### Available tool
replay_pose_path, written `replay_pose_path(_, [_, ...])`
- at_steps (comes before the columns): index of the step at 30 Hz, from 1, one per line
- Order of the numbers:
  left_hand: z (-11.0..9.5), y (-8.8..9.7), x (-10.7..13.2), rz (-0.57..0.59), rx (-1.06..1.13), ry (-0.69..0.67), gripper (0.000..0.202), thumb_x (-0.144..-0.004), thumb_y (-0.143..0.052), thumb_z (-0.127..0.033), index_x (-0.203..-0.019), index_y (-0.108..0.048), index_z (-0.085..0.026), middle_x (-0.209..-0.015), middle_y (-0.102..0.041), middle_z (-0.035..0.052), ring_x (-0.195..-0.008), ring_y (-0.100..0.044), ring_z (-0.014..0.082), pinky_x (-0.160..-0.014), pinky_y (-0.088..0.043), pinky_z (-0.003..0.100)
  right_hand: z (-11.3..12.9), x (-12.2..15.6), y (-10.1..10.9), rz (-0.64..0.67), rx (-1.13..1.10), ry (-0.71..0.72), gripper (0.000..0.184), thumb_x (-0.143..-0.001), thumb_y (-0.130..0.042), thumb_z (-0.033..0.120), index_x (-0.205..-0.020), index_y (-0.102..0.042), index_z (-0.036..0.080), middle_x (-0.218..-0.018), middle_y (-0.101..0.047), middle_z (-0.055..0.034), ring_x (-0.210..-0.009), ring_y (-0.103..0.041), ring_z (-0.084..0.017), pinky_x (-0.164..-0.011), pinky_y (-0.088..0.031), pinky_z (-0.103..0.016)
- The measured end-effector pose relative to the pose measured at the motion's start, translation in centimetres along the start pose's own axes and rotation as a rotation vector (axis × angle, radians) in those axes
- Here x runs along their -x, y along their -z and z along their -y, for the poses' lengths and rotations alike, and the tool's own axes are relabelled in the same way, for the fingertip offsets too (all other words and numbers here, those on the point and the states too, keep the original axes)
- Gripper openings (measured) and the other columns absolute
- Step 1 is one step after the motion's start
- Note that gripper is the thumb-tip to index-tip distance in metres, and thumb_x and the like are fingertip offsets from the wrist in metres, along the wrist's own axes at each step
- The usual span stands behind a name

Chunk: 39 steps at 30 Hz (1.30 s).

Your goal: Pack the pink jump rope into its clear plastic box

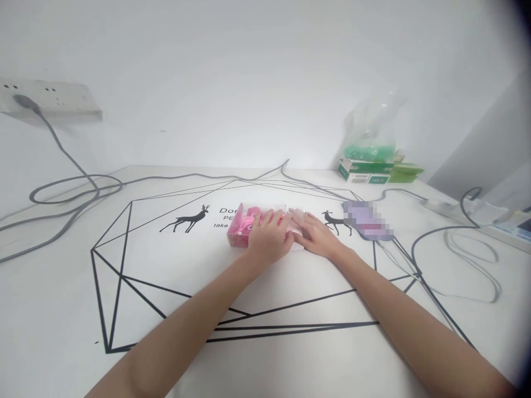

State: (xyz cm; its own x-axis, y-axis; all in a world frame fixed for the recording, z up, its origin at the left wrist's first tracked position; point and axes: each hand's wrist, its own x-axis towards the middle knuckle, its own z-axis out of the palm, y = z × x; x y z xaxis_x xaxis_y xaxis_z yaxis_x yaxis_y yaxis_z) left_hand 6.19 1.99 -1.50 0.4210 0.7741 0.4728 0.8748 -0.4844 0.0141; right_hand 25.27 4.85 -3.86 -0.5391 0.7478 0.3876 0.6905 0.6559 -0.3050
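Observation:
A small pink box with a clear top lies on the white desk mat in front of me. Pink contents show through its top; their kind is hard to make out. My left hand lies across the box from above, fingers bent over its top and thumb towards its right end. Close beside it, my right hand rests low at the box's right end. Its fingers stretch left over that clear end, with the thumb apart. Both hands hide much of the box's right half.
A purple flat object, partly pixelated, lies right of the hands. Behind it stand green and white boxes under a clear plastic bag. A grey cable crosses the back to a wall socket strip. More cables loop at right.

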Motion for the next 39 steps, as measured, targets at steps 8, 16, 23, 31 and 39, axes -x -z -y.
replay_pose_path(8, [0.7, 1.4, 0.4, -0.117, 0.013, -0.128, 0.053, -0.095, -0.042, -0.028, -0.147, -0.036, -0.019, -0.153, -0.039, 0.0133, -0.135, -0.046, 0.028, -0.109, -0.036, 0.049, -0.1, 0.0, -0.2, -0.034, 0.0, 0.086, 0.061, -0.098, -0.042, 0.038, -0.155, -0.025, 0.022, -0.16, -0.028, -0.01, -0.146, -0.028, -0.024, -0.117, -0.028, -0.048])
replay_pose_path(16, [1.0, 0.0, 0.9, -0.262, -0.053, -0.094, 0.036, -0.092, -0.05, -0.032, -0.123, -0.06, -0.017, -0.145, -0.05, 0.0138, -0.128, -0.052, 0.0317, -0.106, -0.039, 0.052, 0.1, 0.1, -0.4, -0.008, 0.039, 0.089, 0.061, -0.098, -0.043, 0.034, -0.155, -0.023, 0.025, -0.16, -0.027, -0.0073, -0.146, -0.028, -0.023, -0.116, -0.029, -0.05])
replay_pose_path(23, [0.8, -0.6, 1.1, -0.303, -0.044, -0.065, 0.032, -0.091, -0.05, -0.031, -0.117, -0.064, -0.017, -0.138, -0.057, 0.0132, -0.12, -0.058, 0.0295, -0.103, -0.043, 0.05, -0.5, -1.3, 0.2, 0.09, 0.105, -0.018, 0.065, -0.097, -0.042, 0.036, -0.156, -0.019, 0.022, -0.161, -0.023, -0.0062, -0.149, -0.02, -0.027, -0.116, -0.028, -0.052])
replay_pose_path(31, [0.9, -0.8, 1.0, -0.307, -0.017, -0.07, 0.035, -0.089, -0.051, -0.03, -0.121, -0.062, -0.017, -0.133, -0.061, 0.0112, -0.12, -0.057, 0.03, -0.105, -0.04, 0.052, -1.3, -6.5, 0.7, 0.188, 0.208, -0.099, 0.067, -0.089, -0.048, 0.023, -0.153, -0.029, 0.021, -0.162, -0.019, -0.0052, -0.149, -0.015, -0.03, -0.117, -0.025, -0.054])
replay_pose_path(39, [1.0, -1.0, 1.1, -0.279, -0.026, -0.068, 0.036, -0.09, -0.052, -0.031, -0.122, -0.063, -0.018, -0.134, -0.061, 0.0107, -0.122, -0.056, 0.0315, -0.106, -0.039, 0.053, -2.7, -6.8, -0.7, 0.038, 0.329, -0.045, 0.041, -0.09, -0.055, 0.028, -0.131, -0.056, 0.023, -0.16, -0.028, -0.0079, -0.148, -0.021, -0.033, -0.115, -0.025, -0.057])
